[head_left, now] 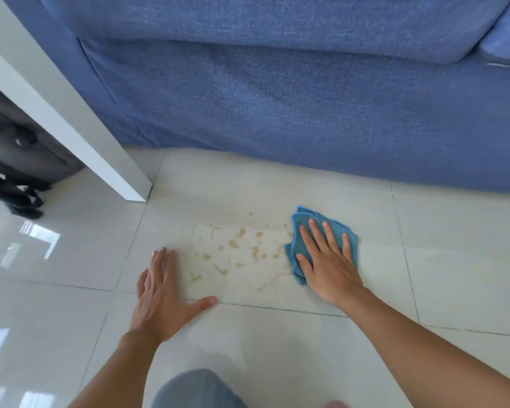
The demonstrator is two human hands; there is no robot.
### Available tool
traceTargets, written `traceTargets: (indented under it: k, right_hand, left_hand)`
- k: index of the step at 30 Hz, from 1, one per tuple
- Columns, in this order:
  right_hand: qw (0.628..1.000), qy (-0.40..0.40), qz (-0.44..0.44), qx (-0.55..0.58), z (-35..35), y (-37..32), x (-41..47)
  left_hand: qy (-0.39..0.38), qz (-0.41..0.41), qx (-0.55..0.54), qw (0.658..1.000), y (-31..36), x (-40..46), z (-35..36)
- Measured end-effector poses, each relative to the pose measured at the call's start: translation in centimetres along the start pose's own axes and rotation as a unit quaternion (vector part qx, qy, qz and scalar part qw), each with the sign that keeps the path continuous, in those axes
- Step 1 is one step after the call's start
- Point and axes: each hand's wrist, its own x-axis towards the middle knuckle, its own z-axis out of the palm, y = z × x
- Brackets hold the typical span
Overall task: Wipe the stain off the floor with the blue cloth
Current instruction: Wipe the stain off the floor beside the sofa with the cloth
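Pressing the cloth (304, 228) flat on the floor (277, 348), the right hand (327, 260) has its fingers (314, 234) spread wide over it. The stain (239, 254) lies just left, its long axis running toward the open left hand (156, 293).

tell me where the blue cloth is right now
In the head view the blue cloth lies flat on the floor tile under the right hand, at the right edge of the stain, near the sofa.

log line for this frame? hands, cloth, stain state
right hand: flat on blue cloth | left hand: flat on floor | stain: unwiped, left of cloth
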Motion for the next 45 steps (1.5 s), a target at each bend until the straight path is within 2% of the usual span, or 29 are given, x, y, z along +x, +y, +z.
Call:
traceTargets:
  k: [6,10,13,16,19,22,24,26,28,31,34,38,40,43,45]
  right_hand:
    - [0.998,0.04,0.049,0.001,2.0,-1.0,-2.4]
    - [1.0,0.024,-0.013,-0.009,2.7,-2.3,-3.1]
    - [0.998,0.042,-0.043,-0.009,1.9,-1.8,-0.6]
    - [0.999,0.042,0.02,-0.014,1.8,0.1,-0.5]
    - [0.994,0.072,0.082,-0.011,3.0,-0.5,-4.0]
    - [0.998,0.05,0.034,-0.005,3.9,-3.2,-5.3]
    - [0.998,0.049,-0.027,0.001,3.4,-4.0,-3.4]
    - [0.998,0.041,-0.051,-0.012,2.2,-3.4,-0.7]
    - [0.999,0.038,0.004,-0.02,1.7,-1.6,0.5]
    - [0.996,0.055,0.073,-0.001,2.2,-0.8,-2.1]
    - [0.998,0.046,0.036,-0.007,3.4,-3.6,-4.8]
    - [0.999,0.036,-0.024,0.012,2.4,-4.9,-1.3]
    - [0.999,0.033,0.0,0.006,1.3,-3.4,0.8]
    - [0.996,0.041,0.081,0.011,1.8,-1.4,-0.4]
    - [0.995,0.063,0.074,0.009,2.8,-2.6,-3.1]
  left_hand:
    - [0.063,0.002,0.046,0.997,-0.6,-0.7,1.8]
    - [0.07,0.005,0.058,0.996,-0.6,-0.6,2.0]
    - [0.066,0.003,0.064,0.996,-0.7,-0.4,2.0]
    - [0.063,0.003,0.065,0.996,-0.8,-0.4,2.0]
    - [0.068,0.006,0.061,0.996,-0.7,-0.4,2.0]
    - [0.057,0.003,0.058,0.997,-0.7,-0.6,2.0]
    - [0.063,0.006,0.058,0.996,-0.8,-0.5,2.2]
    - [0.06,0.004,0.057,0.997,-1.0,-0.5,2.2]
    - [0.065,0.005,0.05,0.997,-1.1,-0.4,2.3]
    - [0.067,0.006,0.047,0.997,-0.9,-0.4,2.3]
    - [0.062,0.005,0.047,0.997,-1.0,-0.3,2.3]
    - [0.064,0.004,0.05,0.997,-0.9,-0.2,2.4]
    - [0.063,0.004,0.049,0.997,-0.8,-0.3,2.4]
    - [0.054,-0.001,0.051,0.997,-0.8,-0.4,2.2]
    - [0.061,-0.003,0.048,0.997,-0.7,-0.4,2.1]
